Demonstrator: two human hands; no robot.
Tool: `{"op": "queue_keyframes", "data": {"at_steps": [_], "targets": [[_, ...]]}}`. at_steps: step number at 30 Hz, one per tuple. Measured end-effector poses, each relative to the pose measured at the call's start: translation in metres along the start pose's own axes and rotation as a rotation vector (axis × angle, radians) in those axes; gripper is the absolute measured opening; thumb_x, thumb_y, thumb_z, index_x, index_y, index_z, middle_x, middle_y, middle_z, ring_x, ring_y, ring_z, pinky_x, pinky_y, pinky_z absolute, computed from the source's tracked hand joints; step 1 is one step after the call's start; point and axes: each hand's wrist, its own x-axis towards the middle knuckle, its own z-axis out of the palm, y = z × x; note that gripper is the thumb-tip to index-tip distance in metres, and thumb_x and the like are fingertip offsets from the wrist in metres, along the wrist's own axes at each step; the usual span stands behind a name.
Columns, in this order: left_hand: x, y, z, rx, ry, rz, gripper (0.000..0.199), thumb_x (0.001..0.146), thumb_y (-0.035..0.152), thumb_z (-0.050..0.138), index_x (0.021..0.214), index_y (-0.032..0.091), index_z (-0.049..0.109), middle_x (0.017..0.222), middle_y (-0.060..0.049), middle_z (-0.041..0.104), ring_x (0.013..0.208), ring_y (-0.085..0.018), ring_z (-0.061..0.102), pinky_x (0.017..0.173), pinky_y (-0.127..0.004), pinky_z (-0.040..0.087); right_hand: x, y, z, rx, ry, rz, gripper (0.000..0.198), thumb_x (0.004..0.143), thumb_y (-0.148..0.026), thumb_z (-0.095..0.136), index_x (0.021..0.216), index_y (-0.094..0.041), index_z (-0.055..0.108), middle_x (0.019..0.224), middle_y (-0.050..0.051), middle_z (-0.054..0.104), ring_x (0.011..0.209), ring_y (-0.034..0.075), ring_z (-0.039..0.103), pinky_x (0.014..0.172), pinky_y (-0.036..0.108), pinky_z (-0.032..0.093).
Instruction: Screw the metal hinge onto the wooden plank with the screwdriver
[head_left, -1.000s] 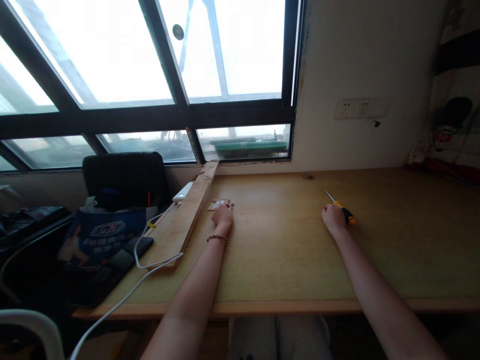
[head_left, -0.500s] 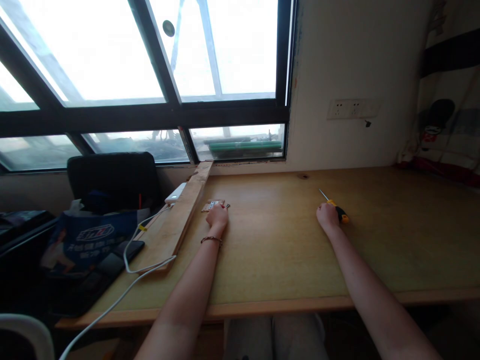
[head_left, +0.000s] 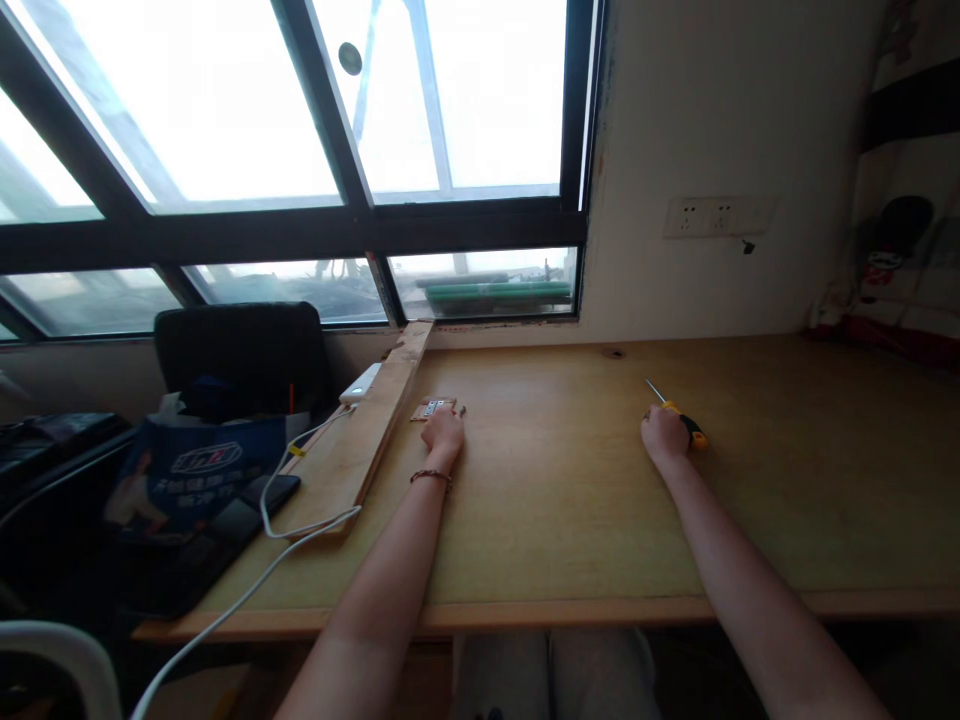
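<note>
My right hand (head_left: 666, 434) is closed around a screwdriver (head_left: 696, 437) with a yellow and black handle. Its thin metal shaft points away and to the left, a little above the desktop. On the left, my left hand (head_left: 444, 432) rests low over the desk with its fingers curled in. A small dark tip sticks out at the right of those fingers; what they hold is mostly hidden. Just beyond the knuckles lies a small flat wooden piece (head_left: 421, 411) with pale, dark-spotted plates on top. Whether the fingers touch it I cannot tell.
A long wooden board (head_left: 360, 450) lies along the left of the desk (head_left: 555, 500), crossed by a white cable (head_left: 315, 533). Beside it sit a white power strip (head_left: 361, 384), a dark flat device (head_left: 274, 492) and a blue bag (head_left: 202, 470). Behind are windows and a wall socket (head_left: 720, 217).
The whole view has turned slightly left, so everything appears shifted a little to the right. Both hands keep nearly the same place and grip over the desk.
</note>
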Motion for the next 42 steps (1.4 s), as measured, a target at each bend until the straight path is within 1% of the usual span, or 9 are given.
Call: {"op": "queue_keyframes", "data": {"at_steps": [12,16,19,21,26,29,36,39,42], "targets": [[-0.008,0.010,-0.006,0.096,-0.001,0.056,0.029,0.082,0.026,0.043,0.094,0.010,0.063,0.089,-0.019,0.065,0.087,-0.030,0.062,0.068,-0.037,0.046,-0.010,-0.018,-0.012,0.135,0.159,-0.157,0.027,0.084,-0.024,0.042,0.101,-0.015,0.061,0.098,0.012,0.062,0.088,0.020,0.058,0.069,0.027,0.040],[-0.010,0.011,-0.009,0.073,-0.007,0.051,0.027,0.081,0.024,0.044,0.091,0.008,0.063,0.087,-0.020,0.065,0.086,-0.030,0.061,0.067,-0.034,0.045,-0.015,-0.028,-0.015,0.333,0.197,-0.234,0.025,0.082,-0.023,0.045,0.097,-0.015,0.063,0.098,0.010,0.064,0.087,0.019,0.059,0.073,0.026,0.041],[-0.016,0.020,-0.013,-0.088,-0.008,0.063,0.025,0.079,0.028,0.047,0.081,0.009,0.063,0.081,-0.016,0.064,0.079,-0.026,0.061,0.061,-0.029,0.041,-0.024,-0.041,-0.015,0.613,0.113,-0.280,0.023,0.077,-0.027,0.050,0.088,-0.015,0.067,0.088,0.008,0.067,0.071,0.016,0.060,0.069,0.026,0.043],[-0.029,0.034,-0.016,-0.339,-0.128,0.085,0.025,0.078,0.033,0.050,0.072,0.011,0.061,0.066,-0.009,0.060,0.065,-0.018,0.058,0.053,-0.023,0.036,-0.033,-0.053,-0.014,0.854,-0.064,-0.265,0.024,0.074,-0.031,0.054,0.084,-0.014,0.068,0.079,0.007,0.068,0.056,0.013,0.056,0.058,0.025,0.043],[-0.093,0.080,-0.017,-1.078,-0.788,0.130,0.038,0.064,0.050,0.061,0.063,0.014,0.052,0.045,0.008,0.029,0.037,-0.003,0.024,0.040,-0.019,0.014,-0.061,-0.079,-0.015,1.426,-0.550,-0.138,0.035,0.060,-0.041,0.068,0.082,-0.013,0.069,0.076,0.007,0.067,0.052,0.008,0.049,0.046,0.020,0.036],[-0.127,0.095,-0.018,-1.207,-0.919,0.174,0.043,0.058,0.053,0.065,0.065,0.013,0.052,0.046,0.009,0.027,0.038,-0.002,0.020,0.040,-0.020,0.010,-0.072,-0.085,-0.017,1.631,-0.719,-0.081,0.035,0.054,-0.037,0.074,0.080,-0.014,0.070,0.077,0.005,0.066,0.056,0.006,0.048,0.050,0.019,0.034],[-0.133,0.097,-0.019,-1.125,-0.801,0.257,0.051,0.059,0.058,0.062,0.079,0.011,0.061,0.047,0.008,0.034,0.042,-0.004,0.025,0.043,-0.022,0.016,-0.073,-0.086,-0.014,1.712,-0.725,0.034,0.031,0.046,-0.033,0.078,0.071,-0.015,0.070,0.071,0.003,0.065,0.059,0.007,0.049,0.050,0.020,0.033],[-0.126,0.094,-0.011,-0.981,-0.626,0.399,0.049,0.063,0.054,0.060,0.085,0.011,0.064,0.049,0.006,0.038,0.045,-0.006,0.030,0.046,-0.022,0.021,-0.055,-0.077,-0.010,1.598,-0.549,0.033,0.033,0.051,-0.035,0.075,0.076,-0.014,0.070,0.073,0.005,0.066,0.056,0.008,0.050,0.050,0.021,0.035],[-0.123,0.089,-0.003,-0.789,-0.437,0.570,0.038,0.071,0.047,0.055,0.087,0.014,0.064,0.051,0.005,0.041,0.049,-0.008,0.036,0.049,-0.022,0.025,-0.026,-0.052,-0.004,1.261,-0.240,0.045,0.028,0.062,-0.033,0.067,0.080,-0.011,0.069,0.069,0.007,0.066,0.053,0.010,0.052,0.051,0.023,0.037]]}}
